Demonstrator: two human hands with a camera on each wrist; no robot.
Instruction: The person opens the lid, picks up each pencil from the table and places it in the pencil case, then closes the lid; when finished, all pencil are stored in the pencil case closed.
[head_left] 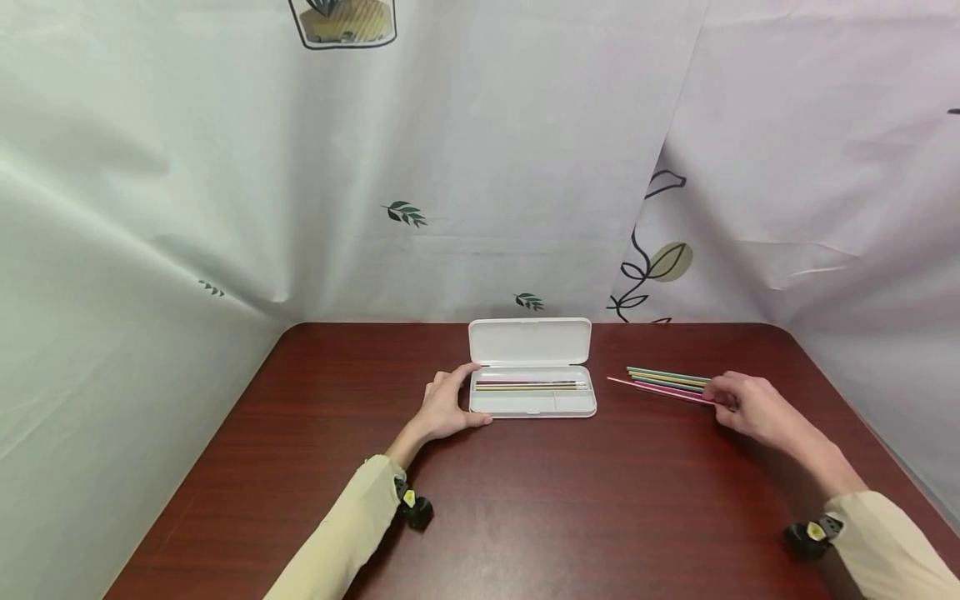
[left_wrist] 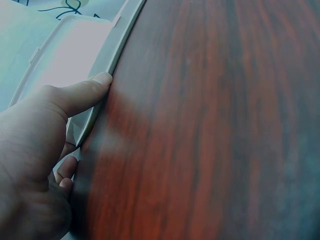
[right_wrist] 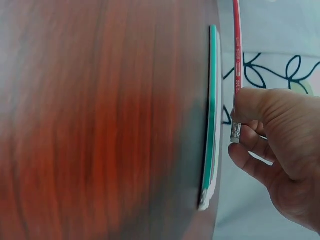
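A white pencil case (head_left: 534, 406) lies with its lid (head_left: 529, 342) raised; several pencils (head_left: 525, 386) lie in its back compartment. My left hand (head_left: 444, 408) grips its left end, thumb at the front edge, index finger at the back corner; the left wrist view shows the hand (left_wrist: 40, 135) with its thumb on the case's rim (left_wrist: 117, 47). My right hand (head_left: 757, 408) pinches a red pencil (right_wrist: 237, 55) near its eraser end. In the right wrist view that hand (right_wrist: 285, 145) is beside a green pencil (right_wrist: 212, 100) lying with others on the table.
Several loose pencils (head_left: 667, 377) lie right of the case, close to my right fingertips. The dark red wooden table (head_left: 562, 517) reaches back to a hanging white cloth (head_left: 487, 167) with leaf prints, which also stands along both sides.
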